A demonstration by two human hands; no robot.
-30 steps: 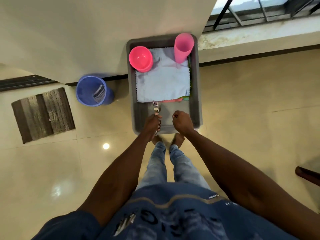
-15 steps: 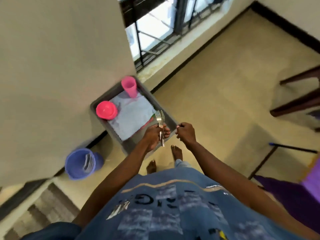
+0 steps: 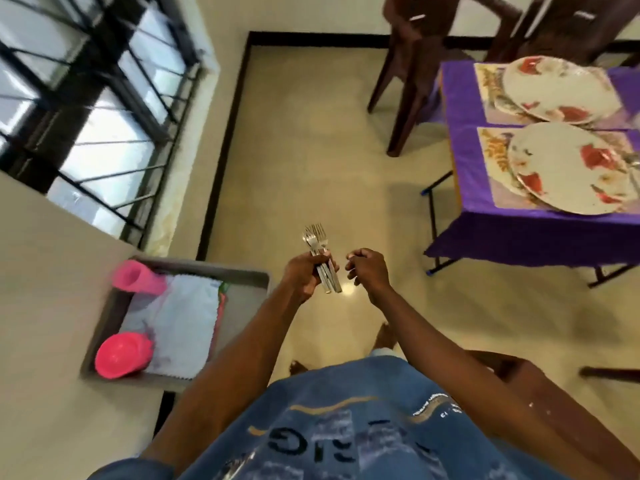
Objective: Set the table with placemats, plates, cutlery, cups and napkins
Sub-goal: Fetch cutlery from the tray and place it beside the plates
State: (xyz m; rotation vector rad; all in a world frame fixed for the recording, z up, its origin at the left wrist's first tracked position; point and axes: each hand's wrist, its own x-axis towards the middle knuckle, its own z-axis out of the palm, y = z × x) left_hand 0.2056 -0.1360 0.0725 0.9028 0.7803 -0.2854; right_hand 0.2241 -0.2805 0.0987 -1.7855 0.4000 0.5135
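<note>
The left hand (image 3: 304, 275) is gripping a bundle of forks (image 3: 320, 259) in mid-air above the floor, while the right hand (image 3: 367, 271) is curling loosely beside it, holding nothing visible. The forks are pointing tines away from the person, long axis running fore and aft. The cutlery step is underway, I judge; next is carrying them to the table (image 3: 519, 237), where 2 plates (image 3: 568, 168) are sitting on placemats (image 3: 491, 147).
</note>
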